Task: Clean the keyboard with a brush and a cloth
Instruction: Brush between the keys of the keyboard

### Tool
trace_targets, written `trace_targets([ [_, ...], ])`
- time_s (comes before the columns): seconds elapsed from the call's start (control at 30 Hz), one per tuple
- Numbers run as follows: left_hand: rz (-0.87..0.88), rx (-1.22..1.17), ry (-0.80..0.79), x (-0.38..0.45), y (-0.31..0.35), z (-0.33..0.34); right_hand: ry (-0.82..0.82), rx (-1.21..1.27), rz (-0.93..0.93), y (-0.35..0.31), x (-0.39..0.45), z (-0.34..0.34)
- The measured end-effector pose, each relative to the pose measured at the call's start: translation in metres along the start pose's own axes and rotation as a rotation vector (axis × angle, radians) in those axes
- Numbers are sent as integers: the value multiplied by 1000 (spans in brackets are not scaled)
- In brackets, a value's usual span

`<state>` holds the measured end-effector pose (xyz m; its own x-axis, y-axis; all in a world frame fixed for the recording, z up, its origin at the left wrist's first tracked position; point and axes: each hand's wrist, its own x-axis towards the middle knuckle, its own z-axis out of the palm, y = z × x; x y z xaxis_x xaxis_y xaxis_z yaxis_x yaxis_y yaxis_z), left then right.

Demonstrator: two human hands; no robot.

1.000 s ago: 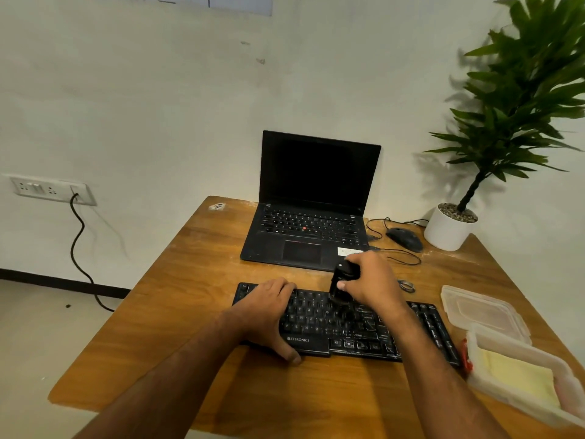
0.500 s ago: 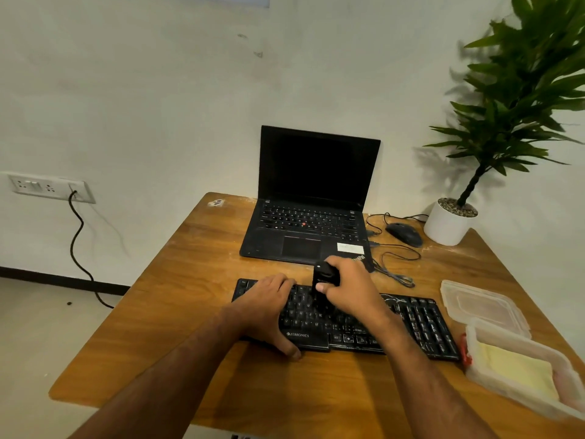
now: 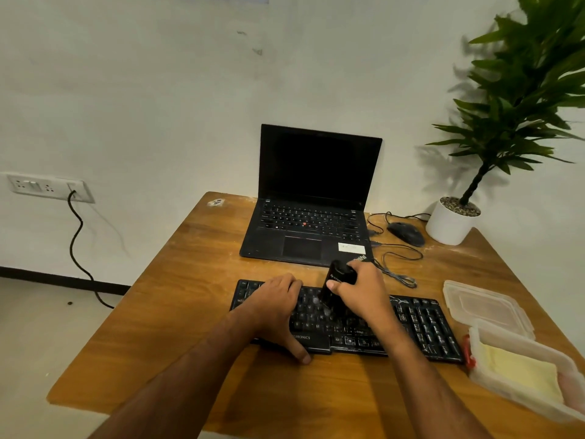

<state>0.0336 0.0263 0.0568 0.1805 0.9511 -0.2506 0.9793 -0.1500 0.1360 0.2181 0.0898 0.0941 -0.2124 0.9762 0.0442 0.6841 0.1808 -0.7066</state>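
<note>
A black keyboard (image 3: 421, 327) lies across the near part of the wooden table (image 3: 190, 280). My left hand (image 3: 278, 312) rests flat on its left half, thumb hooked over the front edge. My right hand (image 3: 364, 289) grips a black brush (image 3: 337, 286) upright, its bristle end down on the keys at the keyboard's middle. A pale yellow cloth (image 3: 519, 372) lies inside a clear plastic box (image 3: 493, 340) at the right, out of both hands' reach.
An open black laptop (image 3: 310, 217) stands behind the keyboard. A black mouse (image 3: 406, 233) with a looped cable and a potted plant (image 3: 452, 221) sit at the back right. The box's lid (image 3: 481, 302) lies right of the keyboard. A wall socket (image 3: 47, 186) is at left.
My right hand has slid the brush leftward along the keys, from right of centre to the middle. The left hand has stayed on the keyboard's left half.
</note>
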Motion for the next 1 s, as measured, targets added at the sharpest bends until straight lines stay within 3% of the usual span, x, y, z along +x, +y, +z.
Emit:
trace_targets([
  [0.13,-4,0,-7,1,1,-2,-163,-54,33,-6,1,-16],
  [0.33,-8,33,-48,3,5,-5,46,84,2,-21,7,-1],
  [0.63,-15,20,-49,2,3,-4,-118,-139,106,-16,-3,-10],
  [0.83,-17,33,-69,2,4,-4,122,-6,59,-24,6,1],
  [1.0,-7,20,-52,2,3,-4,65,-113,81,-8,-11,5],
])
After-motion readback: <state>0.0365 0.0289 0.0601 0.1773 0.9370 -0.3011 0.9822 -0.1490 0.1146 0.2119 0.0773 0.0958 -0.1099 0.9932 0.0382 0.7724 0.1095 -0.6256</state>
